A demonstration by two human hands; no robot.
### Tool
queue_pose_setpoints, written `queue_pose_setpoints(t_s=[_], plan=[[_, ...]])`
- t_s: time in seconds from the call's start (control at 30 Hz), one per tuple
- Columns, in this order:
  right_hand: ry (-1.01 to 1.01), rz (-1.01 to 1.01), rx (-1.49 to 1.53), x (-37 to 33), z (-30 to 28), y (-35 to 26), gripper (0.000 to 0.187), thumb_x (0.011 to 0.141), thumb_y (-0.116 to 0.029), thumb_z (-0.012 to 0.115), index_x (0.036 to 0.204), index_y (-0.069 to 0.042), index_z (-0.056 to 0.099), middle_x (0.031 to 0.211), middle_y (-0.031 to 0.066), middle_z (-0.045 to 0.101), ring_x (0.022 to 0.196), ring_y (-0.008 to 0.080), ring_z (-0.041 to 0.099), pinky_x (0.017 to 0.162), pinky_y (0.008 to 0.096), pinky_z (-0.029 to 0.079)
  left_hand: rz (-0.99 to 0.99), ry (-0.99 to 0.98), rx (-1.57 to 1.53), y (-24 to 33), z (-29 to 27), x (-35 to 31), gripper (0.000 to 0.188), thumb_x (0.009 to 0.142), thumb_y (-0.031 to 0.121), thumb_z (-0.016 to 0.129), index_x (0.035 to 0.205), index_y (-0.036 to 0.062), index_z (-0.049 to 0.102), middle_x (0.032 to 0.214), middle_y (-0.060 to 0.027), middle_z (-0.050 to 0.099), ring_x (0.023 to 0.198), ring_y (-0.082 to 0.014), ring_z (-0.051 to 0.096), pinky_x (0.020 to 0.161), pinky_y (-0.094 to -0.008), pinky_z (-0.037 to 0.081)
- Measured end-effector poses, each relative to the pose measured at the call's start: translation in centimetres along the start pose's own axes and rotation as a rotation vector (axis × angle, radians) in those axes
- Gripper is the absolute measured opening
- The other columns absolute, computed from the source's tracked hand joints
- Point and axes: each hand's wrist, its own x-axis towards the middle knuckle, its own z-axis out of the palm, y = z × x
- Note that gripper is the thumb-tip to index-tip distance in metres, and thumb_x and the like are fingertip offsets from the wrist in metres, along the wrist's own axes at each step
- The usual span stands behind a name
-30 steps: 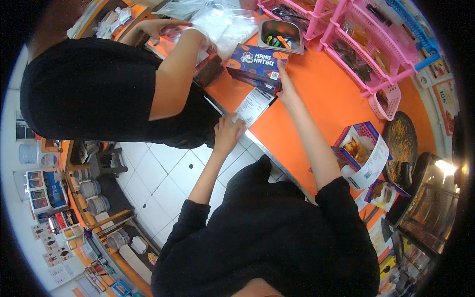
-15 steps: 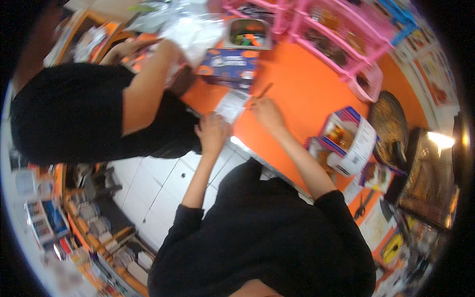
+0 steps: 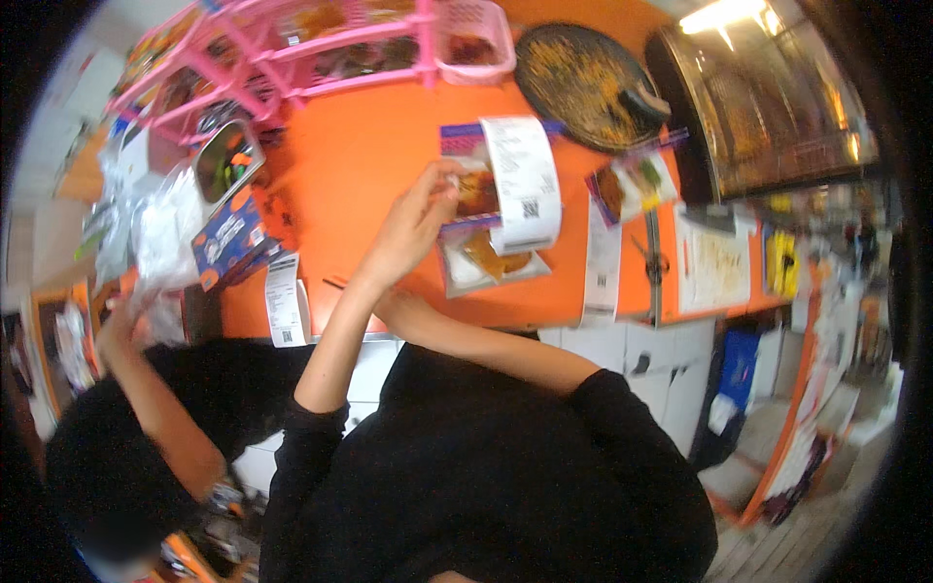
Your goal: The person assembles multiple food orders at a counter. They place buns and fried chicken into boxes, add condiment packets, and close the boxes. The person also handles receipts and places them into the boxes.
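Note:
My left hand (image 3: 425, 209) reaches over my right forearm, its fingers closed on the left edge of a clear-windowed food pouch (image 3: 476, 194) with purple edges and reddish-brown food inside. A long curled white receipt (image 3: 523, 185) lies over that pouch's right side. Just below it is a second food pouch (image 3: 496, 260) with pale and yellowish contents. Near the table's front edge my right hand (image 3: 397, 309) is closed around a thin dark pen (image 3: 335, 284), partly hidden behind my left forearm. Left of the pen, another printed receipt (image 3: 286, 301) hangs at the table edge.
Pink baskets (image 3: 360, 58) line the back of the orange table (image 3: 350, 146). A dark round pan (image 3: 583, 83) and a lit glass-fronted oven (image 3: 768, 107) stand right. Scissors (image 3: 653, 260) lie beside a white board (image 3: 714, 262). A co-worker's arm (image 3: 155, 398) is close on the left.
The view has turned right, bringing the pouches to the middle. My left hand has left the small paper and crossed over my right arm to the food pouch. The right hand keeps the pen.

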Motion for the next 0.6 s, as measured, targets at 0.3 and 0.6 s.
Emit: queue_pose_setpoints(t_s=[0.3,0.6], plan=[[0.323,-0.201,0.076,-7.2,1.5,2.5,0.012,0.087,-0.015,0.056,0.095,-0.005,0.057,0.094,0.013,0.06,0.091,0.0317,0.063,0.074,0.0427,0.054,-0.04,-0.139,0.052,-1.1,2.5,5.0,0.028,0.103,0.032,0.047,0.126,0.0155,0.047,0.132,-0.0065,0.053,0.124,-0.0213,0.05,0.107,-0.0369,0.038],[0.403,-0.235,0.024,-7.1,2.2,4.3,0.023,0.081,-0.011,0.063,0.101,-0.006,0.053,0.095,0.0123,0.059,0.093,0.0294,0.063,0.076,0.0418,0.054,-0.242,-0.199,0.007,0.2,2.1,7.0,0.038,0.102,0.034,0.05,0.137,0.0177,0.044,0.128,-0.0083,0.054,0.121,-0.0205,0.052,0.107,-0.0383,0.037]])
